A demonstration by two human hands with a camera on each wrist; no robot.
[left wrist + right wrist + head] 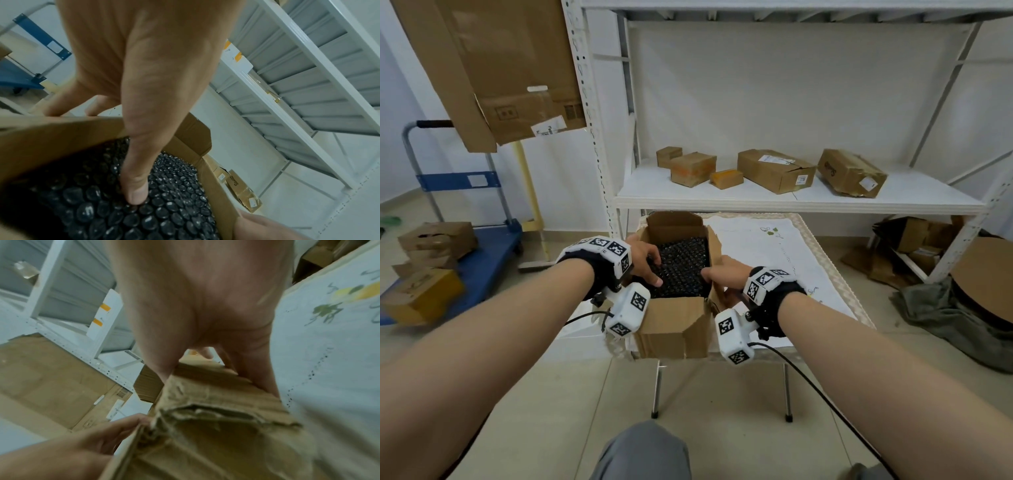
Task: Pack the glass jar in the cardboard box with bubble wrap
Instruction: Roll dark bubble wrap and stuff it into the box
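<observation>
An open cardboard box (671, 325) stands on a small table, its flaps raised. Black bubble wrap (683, 267) fills the inside, and no glass jar shows. My left hand (647, 262) grips the box's left wall. In the left wrist view its thumb (135, 191) presses on the bubble wrap (164, 211) while its fingers (51, 105) lie beyond the cardboard edge (51, 142). My right hand (722, 274) pinches the right wall. The right wrist view shows that hand (195, 305) straddling the torn cardboard (216, 402), thumb inside and fingers outside.
The table wears a white patterned cloth (774, 260). Behind it a white shelf rack (791, 200) carries several cardboard boxes. A blue trolley (482, 260) with boxes stands left. A grey cloth (945, 315) and more cardboard lie on the floor at right.
</observation>
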